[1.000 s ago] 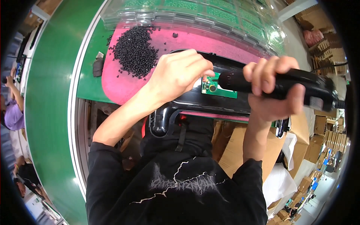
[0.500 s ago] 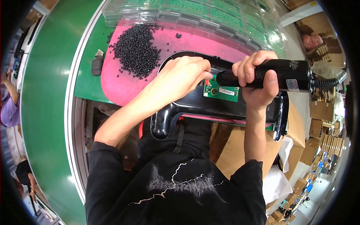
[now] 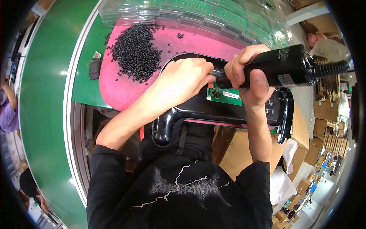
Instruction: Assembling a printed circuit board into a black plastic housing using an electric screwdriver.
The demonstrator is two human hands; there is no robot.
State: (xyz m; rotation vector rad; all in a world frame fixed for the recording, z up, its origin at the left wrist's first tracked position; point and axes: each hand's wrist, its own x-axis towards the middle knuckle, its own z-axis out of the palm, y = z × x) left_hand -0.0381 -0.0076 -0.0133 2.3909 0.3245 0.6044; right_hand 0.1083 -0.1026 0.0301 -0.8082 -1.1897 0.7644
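My right hand (image 3: 249, 78) is wrapped around a black electric screwdriver (image 3: 280, 66) with a coiled cord at its rear. The screwdriver lies tilted, its front end pointing left above a green circuit board (image 3: 224, 95). The board, with a red connector, rests in a black plastic housing (image 3: 217, 112) in front of me. My left hand (image 3: 187, 78) is closed, thumb and fingers pinched together beside the screwdriver's front end. Whatever is between those fingers is hidden. A heap of small black screws (image 3: 135, 51) lies to the left of the housing.
Under the heap and housing is a pink mat (image 3: 114, 89) on a green table. Clear plastic trays (image 3: 190, 15) stand along the far side. A dark wrapped object (image 3: 95, 68) sits left of the mat. Cardboard (image 3: 244, 152) stands near my right arm. Other people are at the far left.
The screwdriver has shifted slightly left and tilted, its rear end rising. My right hand moved with it. The left hand stays nearly in place, still pinched.
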